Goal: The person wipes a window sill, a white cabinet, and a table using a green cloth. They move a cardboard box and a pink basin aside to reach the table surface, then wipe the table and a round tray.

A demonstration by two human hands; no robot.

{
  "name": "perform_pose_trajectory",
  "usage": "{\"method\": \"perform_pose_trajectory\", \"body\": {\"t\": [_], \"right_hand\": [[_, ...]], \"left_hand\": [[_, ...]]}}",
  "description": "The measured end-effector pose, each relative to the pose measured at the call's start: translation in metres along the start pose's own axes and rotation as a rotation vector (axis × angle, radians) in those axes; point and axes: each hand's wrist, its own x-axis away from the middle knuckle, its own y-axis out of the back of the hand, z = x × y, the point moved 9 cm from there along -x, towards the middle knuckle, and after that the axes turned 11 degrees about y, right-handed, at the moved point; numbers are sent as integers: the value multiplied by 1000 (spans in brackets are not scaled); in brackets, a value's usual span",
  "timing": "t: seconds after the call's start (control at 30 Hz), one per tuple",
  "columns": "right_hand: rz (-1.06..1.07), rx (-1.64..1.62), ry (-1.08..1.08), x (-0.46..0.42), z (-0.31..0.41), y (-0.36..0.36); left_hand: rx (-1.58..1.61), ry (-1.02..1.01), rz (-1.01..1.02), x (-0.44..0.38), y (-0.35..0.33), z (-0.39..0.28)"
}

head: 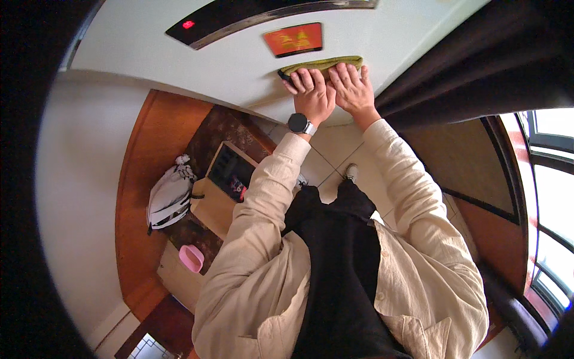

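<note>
Both my hands press a folded green cloth (323, 66) flat against a large white appliance, perhaps an air conditioner (215, 67), near the top of the view. My left hand (314, 96), with a round dark-faced watch (297, 123) on its wrist, lies on the cloth's left part. Beside it, my right hand (355, 92) rests on the right part, its fingers spread over the cloth. The two hands touch at the thumbs. Just above the cloth is a red label (293, 39) with yellow marks, and higher up runs a black panel (251, 19) with a lit red display.
On the left, a wooden bench (139, 179) holds a white bag (170, 197), an open cardboard box (213, 202) and a pink container (191, 258). A dark curtain (466, 76) hangs at the right, near a dark-framed panel (466, 157) and windows (556, 179). Tiled floor (332, 152) lies below.
</note>
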Motion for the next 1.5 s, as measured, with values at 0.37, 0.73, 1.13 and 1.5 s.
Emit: {"method": "perform_pose_trajectory", "body": {"t": [0.37, 0.73, 1.13, 1.5], "right_hand": [[60, -4, -177, -36, 3, 62], [-25, -211, -360, -39, -4, 89], [-138, -342, -207, -39, -33, 117], [-420, -645, -686, -29, -59, 132]], "left_hand": [[-73, -187, 75, -35, 71, -25], [-266, -456, 98, -60, 105, -57], [-67, -84, 205, -44, 114, -58], [81, 153, 148, -42, 136, -89]]}}
